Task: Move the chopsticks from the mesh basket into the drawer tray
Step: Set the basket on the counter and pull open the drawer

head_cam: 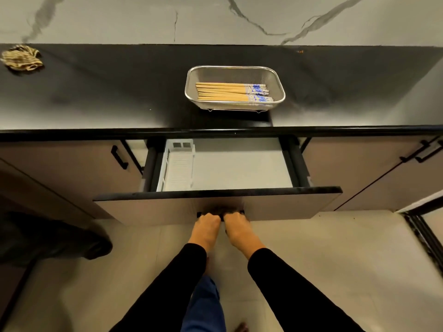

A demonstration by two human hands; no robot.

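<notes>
A crumpled striped cloth [22, 57] is seen at the far left of the dark surface [107, 92], close to the back wall, with a wide bare stretch of surface between it and the mesh basket [235, 87]. Below the front edge, a black-handled cabinet door [72, 161] is set left of the open drawer [215, 204]. Inside the drawer, a white slatted tray [176, 167] is placed against the left wall; the rest of the pale drawer floor to its right is left bare. The left hand [206, 227] and the right hand [237, 226] are curled side by side, knuckles up, around the dark handle [199, 214] at the middle of the drawer front. The basket is set on the surface above the right half of the drawer, a little back from the front edge, and the chopsticks [231, 92] are laid flat in it, blue-patterned ends to the right. Further cabinet doors [371, 164] are seen at the right.
</notes>
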